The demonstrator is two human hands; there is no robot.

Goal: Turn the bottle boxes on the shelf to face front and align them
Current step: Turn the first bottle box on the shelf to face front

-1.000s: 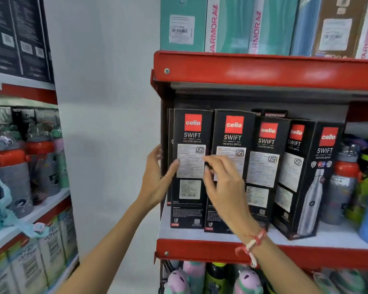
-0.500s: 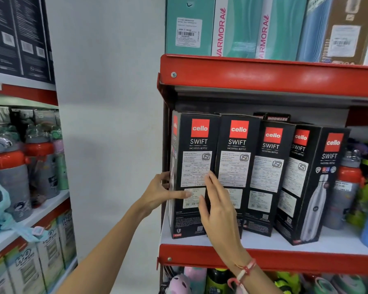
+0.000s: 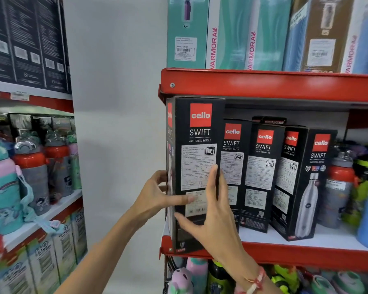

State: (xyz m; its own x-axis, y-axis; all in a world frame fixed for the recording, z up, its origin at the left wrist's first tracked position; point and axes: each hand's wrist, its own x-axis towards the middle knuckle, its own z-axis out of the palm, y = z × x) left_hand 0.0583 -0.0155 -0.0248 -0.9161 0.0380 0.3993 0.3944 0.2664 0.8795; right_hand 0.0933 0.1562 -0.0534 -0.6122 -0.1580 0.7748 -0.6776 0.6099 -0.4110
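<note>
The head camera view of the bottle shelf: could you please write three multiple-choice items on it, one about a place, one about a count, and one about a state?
1. Where is the box being held?
A. left end of the row
B. right end
C. top shelf

2. How many black Cello Swift boxes show in the front row?
A. three
B. five
C. eight

3. How do the hands meet the held box?
A. both off it
B. left hand grips its left edge, right hand lies on its front
C. only the right touches

Answers: 1 A, it stands at the red shelf's left end. 2 B, five red logos show. 3 B, fingers of both rest on it.
</note>
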